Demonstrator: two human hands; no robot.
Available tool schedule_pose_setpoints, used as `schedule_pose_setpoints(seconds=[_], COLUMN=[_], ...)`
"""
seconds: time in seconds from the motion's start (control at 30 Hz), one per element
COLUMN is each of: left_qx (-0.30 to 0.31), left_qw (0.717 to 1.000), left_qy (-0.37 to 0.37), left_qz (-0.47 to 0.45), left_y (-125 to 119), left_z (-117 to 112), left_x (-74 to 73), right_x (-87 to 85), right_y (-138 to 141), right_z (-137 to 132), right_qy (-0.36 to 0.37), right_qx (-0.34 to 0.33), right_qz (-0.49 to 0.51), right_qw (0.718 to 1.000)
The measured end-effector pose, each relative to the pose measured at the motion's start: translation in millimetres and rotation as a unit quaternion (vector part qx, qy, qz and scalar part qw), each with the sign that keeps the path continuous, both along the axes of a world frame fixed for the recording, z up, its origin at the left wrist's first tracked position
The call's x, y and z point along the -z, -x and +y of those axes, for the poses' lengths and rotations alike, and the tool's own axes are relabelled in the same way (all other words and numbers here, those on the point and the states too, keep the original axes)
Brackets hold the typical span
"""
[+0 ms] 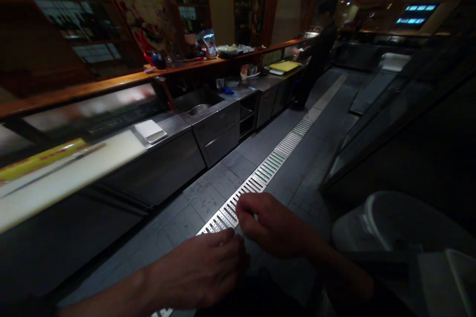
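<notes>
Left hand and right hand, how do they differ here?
The left hand sits lower in the picture; the right hand is higher. The left hand mostly shows its back, while the right hand shows its thumb side, with a small gap inside the curl. Both are bare with bent fingers; whether either holds anything is unclear.

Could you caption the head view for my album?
Left hand and right hand, close together above a grey floor with a slotted drain.

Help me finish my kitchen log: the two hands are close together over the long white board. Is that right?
Not quite: the head view shows the left hand and right hand close together over the tiled floor, not the long white board.
</notes>
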State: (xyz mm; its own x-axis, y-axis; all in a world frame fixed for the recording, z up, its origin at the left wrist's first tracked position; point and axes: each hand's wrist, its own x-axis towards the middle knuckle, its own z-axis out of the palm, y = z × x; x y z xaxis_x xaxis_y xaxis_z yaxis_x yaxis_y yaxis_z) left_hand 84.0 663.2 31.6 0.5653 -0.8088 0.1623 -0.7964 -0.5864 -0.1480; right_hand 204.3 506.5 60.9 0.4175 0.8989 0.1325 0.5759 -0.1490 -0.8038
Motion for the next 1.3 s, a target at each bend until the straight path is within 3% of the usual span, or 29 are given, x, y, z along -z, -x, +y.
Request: schedule_pose_setpoints(seconds=[0.13, 0.37, 0.63, 0.73, 0.93, 1.07, 1.17, 1.23, 1.3], left_qx=[0.005, -0.001, -0.001, 0.005, 0.021, 0.017, 0.013, 0.003, -0.029], left_qw=[1.000, 1.000, 0.999, 0.999, 0.998, 0.999, 0.998, 0.997, 0.996], left_qy=[0.028, 0.013, 0.033, 0.023, 0.052, 0.052, 0.054, 0.052, 0.069], left_qz=[-0.007, 0.021, 0.028, 0.025, 0.014, 0.003, 0.032, 0.050, 0.054], left_y=[-2, 3, 4, 5, 5, 4, 4, 6, 8], left_z=[0, 3, -4, -8, -9, -9, -12, -16, -19], left_x=[-1.4, 4.3, 2.3, 3.1, 3.7, -0.6, -4.5, -0.7, 12.5], right_x=[1.7, 0.5, -1.0, 0.5, 3.4, -0.1, -1.9, -2.5, -2.3], right_y=[-4, 3, 4, 5, 0, -2, -3, -4, -5], right_z=[-1, 0, 7, 8, 7, 4, 2, 3, 6], right_qy=[-0.039, -0.038, -0.012, 0.025, 0.016, 0.022, 0.034, 0.063, 0.102], right_qx=[0.027, -0.060, -0.091, -0.108, -0.076, -0.095, -0.120, -0.136, -0.159], right_qz=[-0.066, -0.054, -0.102, -0.100, -0.068, -0.010, -0.022, -0.042, -0.043], right_qw=[0.997, 0.996, 0.991, 0.989, 0.995, 0.995, 0.992, 0.988, 0.981])
